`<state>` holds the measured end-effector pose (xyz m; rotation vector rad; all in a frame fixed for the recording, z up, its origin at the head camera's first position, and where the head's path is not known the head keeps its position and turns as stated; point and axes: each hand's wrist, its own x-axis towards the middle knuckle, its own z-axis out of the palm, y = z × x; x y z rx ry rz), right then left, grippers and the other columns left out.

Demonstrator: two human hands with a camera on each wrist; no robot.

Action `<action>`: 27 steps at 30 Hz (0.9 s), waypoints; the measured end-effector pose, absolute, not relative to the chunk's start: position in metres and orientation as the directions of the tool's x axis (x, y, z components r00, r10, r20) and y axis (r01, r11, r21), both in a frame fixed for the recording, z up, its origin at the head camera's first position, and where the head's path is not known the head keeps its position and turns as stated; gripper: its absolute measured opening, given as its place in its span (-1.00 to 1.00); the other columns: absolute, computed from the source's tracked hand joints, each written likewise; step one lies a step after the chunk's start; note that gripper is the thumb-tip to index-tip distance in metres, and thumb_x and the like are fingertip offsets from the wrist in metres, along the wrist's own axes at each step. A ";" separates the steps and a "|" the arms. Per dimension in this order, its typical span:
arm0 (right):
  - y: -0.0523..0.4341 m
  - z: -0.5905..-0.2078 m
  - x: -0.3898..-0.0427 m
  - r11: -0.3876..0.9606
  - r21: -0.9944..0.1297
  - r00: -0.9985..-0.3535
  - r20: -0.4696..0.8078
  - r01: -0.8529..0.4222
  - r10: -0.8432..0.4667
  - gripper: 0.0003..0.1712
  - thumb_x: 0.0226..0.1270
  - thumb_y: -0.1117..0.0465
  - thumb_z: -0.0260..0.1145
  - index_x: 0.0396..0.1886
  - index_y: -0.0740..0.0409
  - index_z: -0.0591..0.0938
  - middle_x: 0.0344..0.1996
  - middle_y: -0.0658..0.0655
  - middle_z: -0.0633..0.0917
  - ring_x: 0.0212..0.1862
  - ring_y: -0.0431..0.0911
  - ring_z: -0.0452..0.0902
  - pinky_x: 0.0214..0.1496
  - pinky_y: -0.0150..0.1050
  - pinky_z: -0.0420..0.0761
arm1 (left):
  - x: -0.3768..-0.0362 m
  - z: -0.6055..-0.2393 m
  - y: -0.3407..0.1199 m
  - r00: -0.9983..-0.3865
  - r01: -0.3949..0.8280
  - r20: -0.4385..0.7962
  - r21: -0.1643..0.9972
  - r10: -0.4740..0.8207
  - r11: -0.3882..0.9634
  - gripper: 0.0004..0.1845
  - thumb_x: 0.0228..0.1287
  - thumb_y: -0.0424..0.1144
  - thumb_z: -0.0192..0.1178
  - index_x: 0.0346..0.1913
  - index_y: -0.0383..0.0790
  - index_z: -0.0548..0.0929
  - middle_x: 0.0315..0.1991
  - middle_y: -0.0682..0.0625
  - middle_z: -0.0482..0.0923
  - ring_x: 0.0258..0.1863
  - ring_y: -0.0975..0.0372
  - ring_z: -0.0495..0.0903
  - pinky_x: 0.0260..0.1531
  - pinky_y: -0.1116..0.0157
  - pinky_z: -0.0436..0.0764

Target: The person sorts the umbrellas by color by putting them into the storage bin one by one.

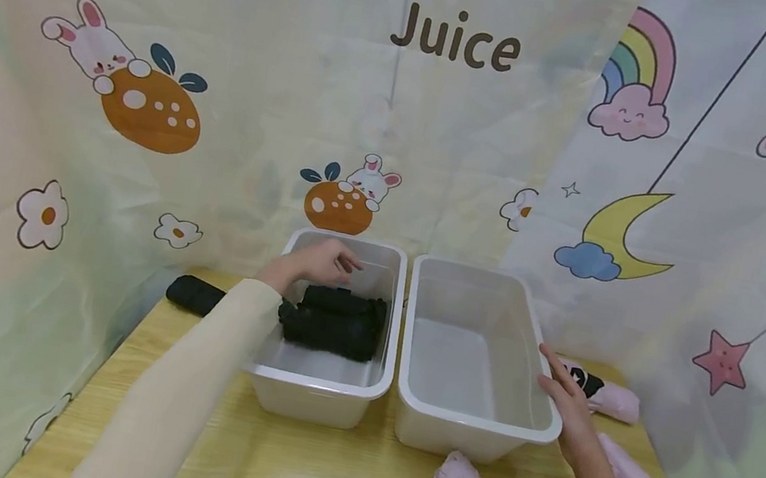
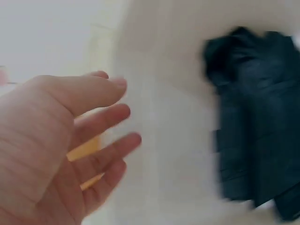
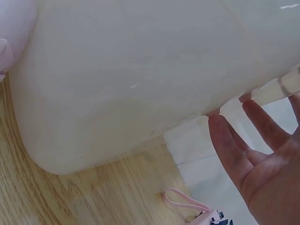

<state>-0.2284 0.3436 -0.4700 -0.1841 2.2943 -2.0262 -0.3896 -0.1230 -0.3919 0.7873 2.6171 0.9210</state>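
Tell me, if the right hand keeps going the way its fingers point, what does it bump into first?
Probably the right bin: the right hand lies open at its outer rim, fingertips already on or almost on it.

We are wearing long cream sleeves on both arms, plain and unmarked, each ending at the wrist. Our left hand [image 1: 321, 261] and right hand [image 1: 567, 398] are showing bare, with no gloves, rings or watch.
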 end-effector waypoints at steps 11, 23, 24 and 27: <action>0.349 -0.472 -0.231 0.177 -0.981 -0.986 0.050 -0.079 -0.158 -0.32 0.58 0.01 -0.01 0.58 -0.13 0.01 0.53 0.25 -0.17 0.10 -0.42 0.37 -0.07 -0.31 0.57 | -0.360 -0.318 -0.190 -0.841 0.526 0.248 0.578 0.480 0.623 -0.73 0.41 -0.33 0.11 0.08 -0.26 0.68 -0.07 -0.15 0.64 -0.17 0.07 0.57 -0.21 0.12 0.55; 0.347 -0.469 -0.229 0.142 -0.987 -0.983 0.055 -0.081 -0.175 -0.32 0.59 0.08 -0.01 0.58 -0.07 -0.01 0.52 0.32 -0.15 0.06 -0.36 0.45 -0.11 -0.30 0.59 | -0.337 -0.340 -0.291 -0.920 0.388 0.189 0.557 0.342 0.735 -0.71 0.46 -0.28 0.08 0.12 -0.25 0.66 -0.02 -0.18 0.63 -0.07 -0.03 0.58 -0.08 -0.03 0.53; 0.347 -0.470 -0.229 0.142 -0.987 -0.984 0.055 -0.080 -0.170 -0.32 0.59 0.08 -0.01 0.58 -0.08 -0.01 0.52 0.31 -0.14 0.05 -0.36 0.45 -0.12 -0.30 0.59 | -0.336 -0.346 -0.296 -0.925 0.377 0.177 0.553 0.337 0.743 -0.71 0.46 -0.27 0.08 0.12 -0.25 0.66 -0.02 -0.19 0.63 -0.07 -0.04 0.57 -0.08 -0.03 0.53; 0.348 -0.471 -0.229 0.141 -0.987 -0.986 0.049 -0.073 -0.162 -0.32 0.59 0.10 -0.02 0.58 -0.08 -0.01 0.52 0.30 -0.11 0.04 -0.36 0.46 -0.13 -0.31 0.59 | -0.331 -0.365 -0.310 -0.933 0.351 0.149 0.570 0.326 0.743 -0.70 0.47 -0.28 0.07 0.13 -0.28 0.65 0.00 -0.21 0.62 -0.04 -0.07 0.56 -0.05 -0.05 0.52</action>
